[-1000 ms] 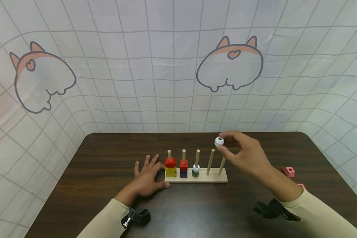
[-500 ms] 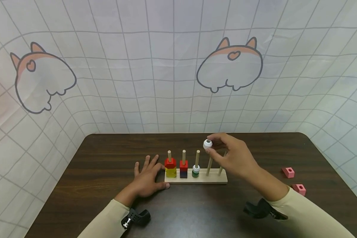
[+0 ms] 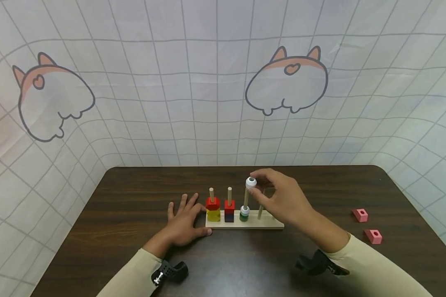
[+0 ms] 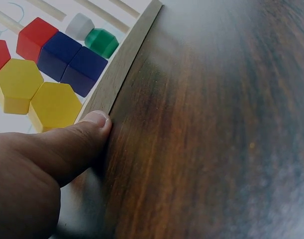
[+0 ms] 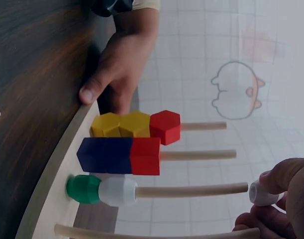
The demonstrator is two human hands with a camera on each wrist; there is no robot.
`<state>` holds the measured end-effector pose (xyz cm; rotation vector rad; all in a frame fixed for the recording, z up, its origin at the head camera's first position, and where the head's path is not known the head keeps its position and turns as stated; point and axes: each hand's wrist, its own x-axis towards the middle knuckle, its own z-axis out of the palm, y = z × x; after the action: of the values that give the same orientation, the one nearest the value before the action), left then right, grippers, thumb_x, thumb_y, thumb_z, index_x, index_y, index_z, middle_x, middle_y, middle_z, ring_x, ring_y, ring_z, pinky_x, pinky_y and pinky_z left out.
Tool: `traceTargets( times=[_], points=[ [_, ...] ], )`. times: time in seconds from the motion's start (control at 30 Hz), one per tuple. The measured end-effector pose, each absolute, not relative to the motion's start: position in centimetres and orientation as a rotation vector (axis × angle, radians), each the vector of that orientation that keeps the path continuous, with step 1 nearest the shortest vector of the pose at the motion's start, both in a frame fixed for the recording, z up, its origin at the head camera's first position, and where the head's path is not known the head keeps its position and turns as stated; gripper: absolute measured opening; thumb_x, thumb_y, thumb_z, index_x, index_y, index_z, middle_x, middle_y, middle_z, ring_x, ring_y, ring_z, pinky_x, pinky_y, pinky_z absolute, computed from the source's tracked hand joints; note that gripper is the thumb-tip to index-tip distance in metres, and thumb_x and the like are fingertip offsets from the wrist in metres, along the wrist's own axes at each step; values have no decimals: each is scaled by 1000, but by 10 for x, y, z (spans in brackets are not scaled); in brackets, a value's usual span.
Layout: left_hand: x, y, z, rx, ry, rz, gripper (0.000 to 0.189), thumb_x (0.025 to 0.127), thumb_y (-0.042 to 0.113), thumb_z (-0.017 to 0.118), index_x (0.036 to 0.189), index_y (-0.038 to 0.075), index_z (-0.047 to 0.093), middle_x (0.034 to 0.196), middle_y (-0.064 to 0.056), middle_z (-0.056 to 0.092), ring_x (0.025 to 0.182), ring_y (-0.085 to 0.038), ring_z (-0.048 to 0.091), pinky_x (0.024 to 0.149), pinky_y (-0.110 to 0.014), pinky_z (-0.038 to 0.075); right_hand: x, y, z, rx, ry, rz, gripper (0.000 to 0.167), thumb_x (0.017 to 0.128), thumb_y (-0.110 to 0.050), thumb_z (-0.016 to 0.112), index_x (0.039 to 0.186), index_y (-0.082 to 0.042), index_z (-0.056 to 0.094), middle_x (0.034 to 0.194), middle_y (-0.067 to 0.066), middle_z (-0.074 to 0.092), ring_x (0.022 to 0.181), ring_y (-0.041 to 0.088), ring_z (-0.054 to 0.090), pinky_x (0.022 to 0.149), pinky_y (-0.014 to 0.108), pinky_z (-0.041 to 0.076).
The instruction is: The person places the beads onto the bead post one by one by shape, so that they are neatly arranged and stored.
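My right hand [image 3: 282, 197] pinches a white wooden bead [image 3: 250, 182] between thumb and fingers. In the right wrist view the held bead [image 5: 262, 193] is right at the tip of the third peg [image 5: 191, 190]. That peg carries a green bead [image 5: 83, 188] with a white bead [image 5: 118, 189] over it. My left hand [image 3: 183, 225] lies with fingers spread on the table, its thumb at the left end of the wooden peg base [image 3: 267, 224]. Yellow hexagonal blocks [image 5: 134, 124] topped by a red one [image 5: 165, 127] fill the first peg; dark blue blocks [image 4: 72, 62] under a red one [image 4: 36, 39] the second.
Two pink blocks [image 3: 361, 215] with holes lie at the right on the dark wooden table [image 3: 134, 181]. A bare fourth peg [image 3: 261, 208] stands beside the third. A white gridded cloth [image 3: 152, 103] hangs behind the table.
My right hand has moved left with the white bead, from beyond the fourth peg to over the third. The pink blocks came into fuller view. My left hand stays in place.
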<state>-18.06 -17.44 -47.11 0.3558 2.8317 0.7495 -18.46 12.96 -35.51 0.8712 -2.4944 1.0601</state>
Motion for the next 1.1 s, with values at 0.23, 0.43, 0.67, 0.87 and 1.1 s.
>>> traceTargets(
  times=[0.23, 0.43, 0.67, 0.87, 1.1],
  points=[
    [-181, -175, -470, 351, 2828, 758, 53, 88, 50, 78, 129, 25, 58, 170, -12, 14, 155, -38, -7, 112, -68, -15, -183, 123, -358, 846, -2476, 1042, 34, 90, -9, 81, 120, -5, 66, 104, 1, 70, 87, 13, 66, 77, 39, 58],
    [-180, -176, -471, 354, 2828, 764, 53, 87, 50, 79, 128, 25, 58, 170, -12, 14, 155, -39, -7, 112, -69, -14, -182, 117, -362, 799, -2474, 1048, 33, 89, -8, 81, 119, -5, 66, 103, 2, 71, 86, 15, 67, 72, 36, 56],
    [-181, -176, -471, 361, 2826, 752, 53, 88, 52, 77, 129, 25, 58, 171, -11, 13, 155, -38, -7, 112, -68, -14, -179, 116, -372, 748, -2496, 1084, 32, 88, -8, 81, 118, -7, 68, 99, -1, 70, 79, 14, 64, 66, 29, 51],
    [-181, -176, -472, 360, 2827, 750, 53, 88, 52, 77, 129, 25, 57, 171, -11, 13, 155, -38, -8, 112, -68, -15, -180, 116, -381, 751, -2461, 1121, 33, 86, -7, 83, 115, -7, 69, 96, -3, 70, 79, 14, 65, 65, 30, 52],
    [-182, -177, -473, 358, 2826, 745, 53, 88, 52, 77, 130, 26, 58, 171, -11, 13, 155, -38, -8, 112, -68, -15, -182, 115, -389, 750, -2408, 1155, 33, 83, -5, 85, 112, -6, 70, 96, 0, 68, 75, 17, 61, 64, 29, 51]
  ],
)
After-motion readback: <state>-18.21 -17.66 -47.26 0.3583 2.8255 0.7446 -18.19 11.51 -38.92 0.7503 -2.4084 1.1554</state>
